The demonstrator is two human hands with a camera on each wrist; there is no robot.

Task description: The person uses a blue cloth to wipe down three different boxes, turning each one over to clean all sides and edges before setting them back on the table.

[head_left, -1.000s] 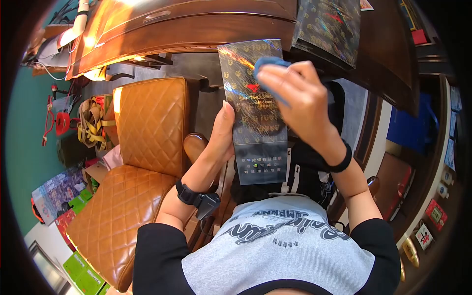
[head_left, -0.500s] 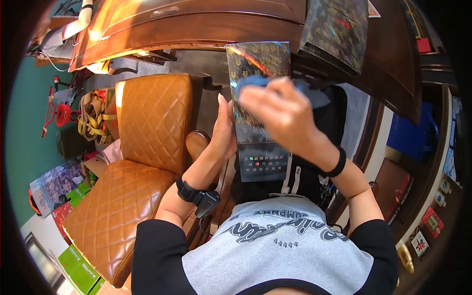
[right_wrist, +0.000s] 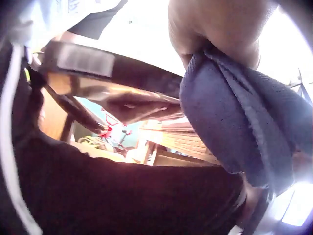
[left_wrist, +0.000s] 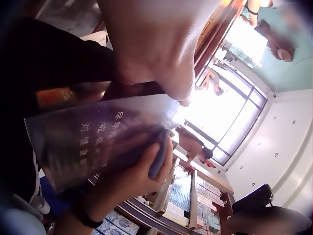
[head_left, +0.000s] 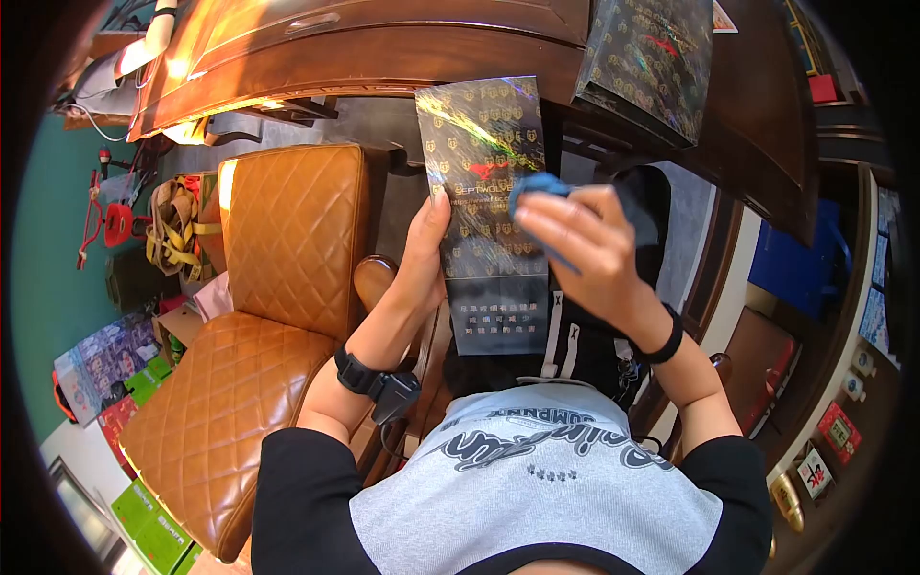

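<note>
Blk "SEPTWOLVE…" box [head_left: 491,230] in L hand [head_left: 425,249]

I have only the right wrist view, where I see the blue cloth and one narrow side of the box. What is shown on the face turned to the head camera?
Observer: In the head view, a red emblem stands on the dark box.
Operator: Thank you. And on its end nearest to the person, is something printed?
Observer: Yes, three lines of pale characters.
Operator: Is there any similar box nearby?
Observer: Yes, a second patterned box lies on the wooden desk.
</note>
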